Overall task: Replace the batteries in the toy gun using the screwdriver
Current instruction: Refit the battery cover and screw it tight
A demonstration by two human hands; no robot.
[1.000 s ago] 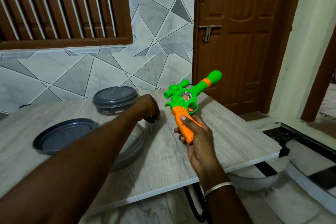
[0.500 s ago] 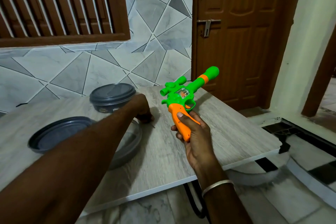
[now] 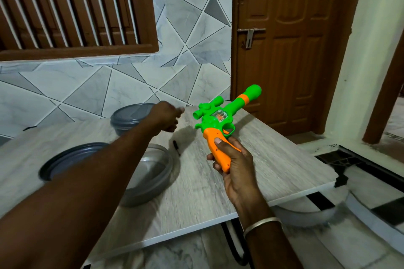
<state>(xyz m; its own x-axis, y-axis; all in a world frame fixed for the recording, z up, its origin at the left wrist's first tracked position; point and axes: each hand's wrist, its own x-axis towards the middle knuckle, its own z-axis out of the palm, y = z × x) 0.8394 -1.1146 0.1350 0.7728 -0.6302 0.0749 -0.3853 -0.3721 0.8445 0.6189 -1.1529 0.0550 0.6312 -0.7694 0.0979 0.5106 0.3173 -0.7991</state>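
My right hand (image 3: 232, 160) grips the orange handle of the toy gun (image 3: 215, 120) and holds it above the table, its green barrel pointing up and to the right toward the door. A small black screwdriver (image 3: 176, 147) lies on the table (image 3: 273, 159) just left of the gun. Blurred by motion, my left hand (image 3: 167, 116) hovers above and behind the screwdriver. Its fingers are curled and nothing shows in them. No batteries are visible.
A dark round lidded container (image 3: 131, 114) stands at the back of the table. A dark shallow lid (image 3: 65, 158) and a clear round lid (image 3: 154, 173) lie under my left forearm. The table's front and right edges are close. A brown door (image 3: 295, 50) is behind.
My left hand was down on the table at the screwdriver; it has lifted up and back, leaving the screwdriver lying there. The gun stays in my right hand.
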